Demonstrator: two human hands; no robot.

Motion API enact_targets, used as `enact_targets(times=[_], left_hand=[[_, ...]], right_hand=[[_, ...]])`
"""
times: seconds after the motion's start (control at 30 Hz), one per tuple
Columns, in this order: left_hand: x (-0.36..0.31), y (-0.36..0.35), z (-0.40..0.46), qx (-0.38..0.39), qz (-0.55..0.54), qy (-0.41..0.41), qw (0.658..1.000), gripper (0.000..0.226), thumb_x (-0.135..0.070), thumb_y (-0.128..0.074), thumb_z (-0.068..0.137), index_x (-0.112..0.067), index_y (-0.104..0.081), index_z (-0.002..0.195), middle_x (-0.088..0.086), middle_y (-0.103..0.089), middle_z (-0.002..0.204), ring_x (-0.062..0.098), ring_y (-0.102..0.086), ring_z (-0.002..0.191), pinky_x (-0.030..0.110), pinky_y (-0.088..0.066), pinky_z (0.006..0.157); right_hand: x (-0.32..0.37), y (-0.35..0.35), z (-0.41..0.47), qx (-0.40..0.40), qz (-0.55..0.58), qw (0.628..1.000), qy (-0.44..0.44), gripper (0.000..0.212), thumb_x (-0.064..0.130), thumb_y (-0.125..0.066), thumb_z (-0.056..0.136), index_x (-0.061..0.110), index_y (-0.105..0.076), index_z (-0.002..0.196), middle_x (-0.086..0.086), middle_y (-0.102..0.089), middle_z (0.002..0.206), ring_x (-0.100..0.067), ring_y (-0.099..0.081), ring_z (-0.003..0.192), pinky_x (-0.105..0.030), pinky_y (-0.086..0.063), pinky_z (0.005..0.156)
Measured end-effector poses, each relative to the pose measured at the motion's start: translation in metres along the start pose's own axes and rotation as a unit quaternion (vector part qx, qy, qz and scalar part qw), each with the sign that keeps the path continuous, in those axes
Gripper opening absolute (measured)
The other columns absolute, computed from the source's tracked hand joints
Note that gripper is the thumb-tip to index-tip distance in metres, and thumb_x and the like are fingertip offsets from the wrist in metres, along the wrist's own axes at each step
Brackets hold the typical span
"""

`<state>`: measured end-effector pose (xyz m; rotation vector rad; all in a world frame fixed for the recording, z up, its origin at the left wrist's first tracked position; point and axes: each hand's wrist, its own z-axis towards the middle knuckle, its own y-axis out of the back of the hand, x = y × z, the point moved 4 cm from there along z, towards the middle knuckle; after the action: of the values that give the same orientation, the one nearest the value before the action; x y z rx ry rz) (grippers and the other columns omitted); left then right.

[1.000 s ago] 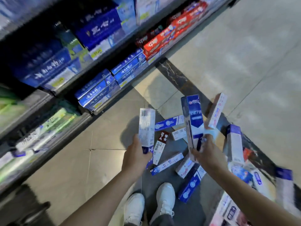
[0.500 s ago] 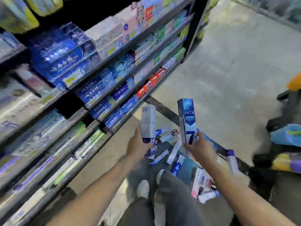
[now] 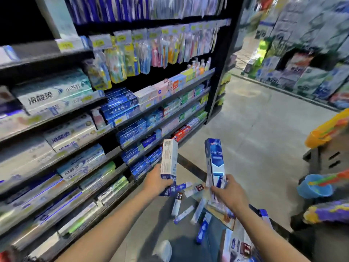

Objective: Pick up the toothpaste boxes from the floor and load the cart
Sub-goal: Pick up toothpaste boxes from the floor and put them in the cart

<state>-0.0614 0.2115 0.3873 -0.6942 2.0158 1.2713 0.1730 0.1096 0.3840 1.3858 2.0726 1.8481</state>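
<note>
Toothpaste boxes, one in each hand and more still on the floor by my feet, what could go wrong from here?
1. Both the left hand and the right hand grip their upright toothpaste boxes near the bottom end only, so either could tip or slip out.
2. The loose boxes on the floor lie close to the white shoe; a step could crush them.
3. The frame is blurred, so the cart may be misjudged.

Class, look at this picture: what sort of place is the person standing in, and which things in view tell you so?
Most likely a supermarket's dental-care aisle: tiered shelves stacked with boxed toothpaste behind price labels, toothbrush packs hanging above, and another stocked display across the tiled floor.
</note>
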Motion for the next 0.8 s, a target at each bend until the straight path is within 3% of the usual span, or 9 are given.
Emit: enact_targets(times=[0.27,0.4,0.5,0.63,0.73,0.8], left_hand=[[0.055,0.007,-0.147,-0.077,-0.048,0.045,0.995,0.068,-0.023,-0.078,0.067,-0.019,-0.049,0.129,0.002,-0.064,0.121,0.023,-0.064,0.104,0.04,-0.051,0.09],[0.098,0.024,-0.217,-0.106,-0.087,0.074,0.988,0.076,-0.031,-0.078,0.062,-0.019,-0.048,0.13,-0.004,-0.062,0.124,0.019,-0.063,0.106,0.035,-0.05,0.093],[0.135,0.05,-0.263,-0.138,-0.096,0.091,0.982,0.081,-0.038,-0.074,0.054,-0.02,-0.05,0.13,-0.003,-0.064,0.122,0.018,-0.063,0.105,0.037,-0.05,0.093],[0.197,0.091,-0.316,-0.2,-0.14,0.126,0.961,0.062,-0.02,-0.081,0.066,-0.021,-0.054,0.121,0.001,-0.068,0.116,0.018,-0.065,0.101,0.037,-0.051,0.092],[0.245,0.126,-0.358,-0.231,-0.18,0.156,0.943,0.054,-0.019,-0.079,0.069,-0.028,-0.05,0.113,-0.007,-0.062,0.114,0.013,-0.06,0.104,0.032,-0.049,0.094],[0.281,0.149,-0.383,-0.245,-0.186,0.174,0.936,0.065,-0.029,-0.079,0.07,-0.025,-0.047,0.127,-0.007,-0.058,0.123,0.015,-0.056,0.116,0.031,-0.045,0.098]], right_hand=[[0.008,-0.016,-0.115,0.039,-0.002,0.994,0.103,0.058,0.048,-0.07,0.077,0.019,-0.047,0.122,-0.004,-0.062,0.125,-0.026,-0.061,0.108,-0.037,-0.05,0.085],[0.026,-0.045,-0.171,0.088,-0.012,0.985,0.147,0.057,0.044,-0.071,0.076,0.018,-0.048,0.121,-0.003,-0.063,0.121,-0.026,-0.061,0.109,-0.033,-0.048,0.081],[0.051,-0.079,-0.208,0.114,-0.013,0.975,0.19,0.054,0.044,-0.073,0.071,0.02,-0.052,0.114,-0.004,-0.067,0.115,-0.025,-0.063,0.102,-0.04,-0.051,0.085],[0.095,-0.133,-0.265,0.161,-0.038,0.958,0.234,0.048,0.043,-0.073,0.072,0.02,-0.052,0.108,-0.005,-0.068,0.111,-0.027,-0.064,0.098,-0.038,-0.052,0.082],[0.134,-0.18,-0.313,0.196,-0.06,0.942,0.266,0.046,0.043,-0.072,0.072,0.021,-0.053,0.107,-0.004,-0.067,0.112,-0.026,-0.064,0.099,-0.034,-0.049,0.077],[0.159,-0.215,-0.348,0.224,-0.063,0.93,0.284,0.043,0.04,-0.072,0.073,0.02,-0.053,0.106,-0.003,-0.067,0.112,-0.025,-0.064,0.099,-0.03,-0.044,0.071]])
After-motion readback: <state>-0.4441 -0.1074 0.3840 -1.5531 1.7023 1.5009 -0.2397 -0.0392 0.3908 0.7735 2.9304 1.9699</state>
